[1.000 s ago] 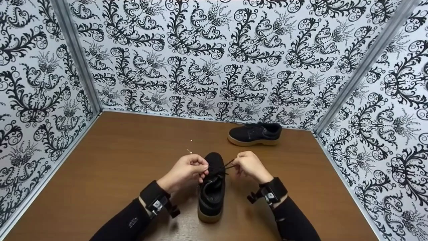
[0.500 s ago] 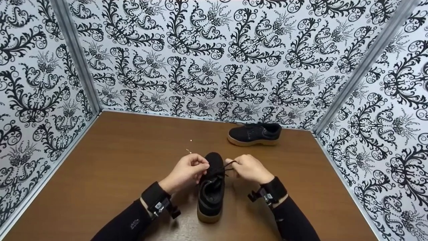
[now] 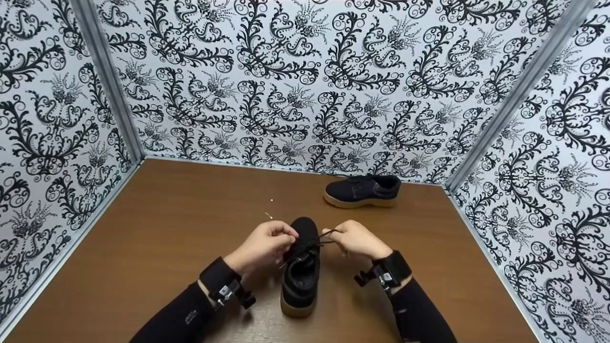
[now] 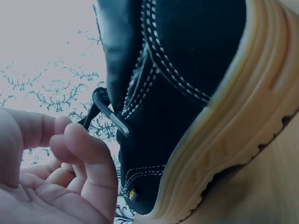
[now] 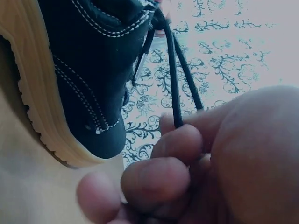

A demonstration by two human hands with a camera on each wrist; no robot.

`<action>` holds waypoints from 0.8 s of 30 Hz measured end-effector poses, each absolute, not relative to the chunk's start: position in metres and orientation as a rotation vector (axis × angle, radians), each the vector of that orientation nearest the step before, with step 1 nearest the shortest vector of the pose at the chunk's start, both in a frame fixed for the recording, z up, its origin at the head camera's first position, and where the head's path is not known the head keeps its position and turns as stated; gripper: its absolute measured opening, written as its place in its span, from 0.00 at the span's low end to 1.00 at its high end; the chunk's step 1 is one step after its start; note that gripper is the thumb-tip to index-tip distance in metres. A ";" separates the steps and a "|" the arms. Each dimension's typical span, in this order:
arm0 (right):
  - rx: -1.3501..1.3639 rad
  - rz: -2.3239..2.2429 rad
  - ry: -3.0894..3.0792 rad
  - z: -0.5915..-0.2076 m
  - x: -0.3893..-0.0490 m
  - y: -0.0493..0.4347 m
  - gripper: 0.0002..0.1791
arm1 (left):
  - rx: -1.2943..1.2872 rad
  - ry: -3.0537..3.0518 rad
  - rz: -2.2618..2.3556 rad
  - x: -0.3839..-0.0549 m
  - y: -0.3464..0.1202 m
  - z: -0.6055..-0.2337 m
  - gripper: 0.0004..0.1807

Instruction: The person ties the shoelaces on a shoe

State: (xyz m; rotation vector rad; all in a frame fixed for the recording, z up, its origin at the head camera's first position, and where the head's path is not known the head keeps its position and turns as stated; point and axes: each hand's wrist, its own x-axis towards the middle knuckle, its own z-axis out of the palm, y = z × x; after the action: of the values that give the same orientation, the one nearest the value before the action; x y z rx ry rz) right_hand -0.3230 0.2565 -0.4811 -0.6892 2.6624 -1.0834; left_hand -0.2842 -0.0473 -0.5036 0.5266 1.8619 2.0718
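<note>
A black shoe point(image 3: 300, 286) with a tan sole stands on the table, its toe pointing away from me. My left hand point(image 3: 262, 243) is at the left of its lacing, thumb and forefinger pinching a black shoelace point(image 4: 88, 116). A lace end with a hard tip point(image 4: 117, 122) hangs by the shoe's side in the left wrist view. On the other side, my right hand point(image 3: 360, 239) pinches a loop of the shoelace point(image 5: 174, 79), drawn out to the right from the knot point(image 5: 160, 22). The fingers partly hide the lace they hold.
A second black shoe point(image 3: 362, 190) lies toward the back right, its toe to the left. Small pale scraps point(image 3: 269, 215) dot the brown table point(image 3: 190, 205) beyond my left hand. Patterned walls point(image 3: 286, 95) enclose the table at the back and sides.
My right hand has shifted slightly, and the lace loop now spreads wider between it and the shoe. A lace end now shows at the shoe's left side. The left hand has barely moved.
</note>
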 end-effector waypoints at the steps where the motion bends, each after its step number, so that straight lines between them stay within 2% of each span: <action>1: -0.671 -1.069 2.697 -0.473 -0.317 0.252 0.32 | 0.534 1.875 2.060 -0.283 -0.047 -0.503 0.14; 8: -0.733 -1.008 2.912 -0.465 -0.310 0.246 0.34 | 0.591 2.003 2.006 -0.280 -0.045 -0.504 0.09; 11: -0.724 -0.968 2.894 -0.465 -0.312 0.248 0.34 | 0.611 2.019 2.010 -0.281 -0.045 -0.504 0.09; 18: -0.607 -0.990 2.795 -0.472 -0.318 0.256 0.34 | 0.548 1.884 2.093 -0.286 -0.049 -0.507 0.08; 24: -0.489 -1.069 2.697 -0.473 -0.318 0.256 0.30 | 0.544 1.803 2.098 -0.288 -0.053 -0.508 0.09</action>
State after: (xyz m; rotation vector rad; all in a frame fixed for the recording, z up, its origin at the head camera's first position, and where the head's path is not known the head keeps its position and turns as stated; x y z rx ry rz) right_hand -0.3178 0.2564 -0.4727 -0.4888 2.6969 -1.0693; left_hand -0.2884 -0.0534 -0.5079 0.5438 1.8025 2.0976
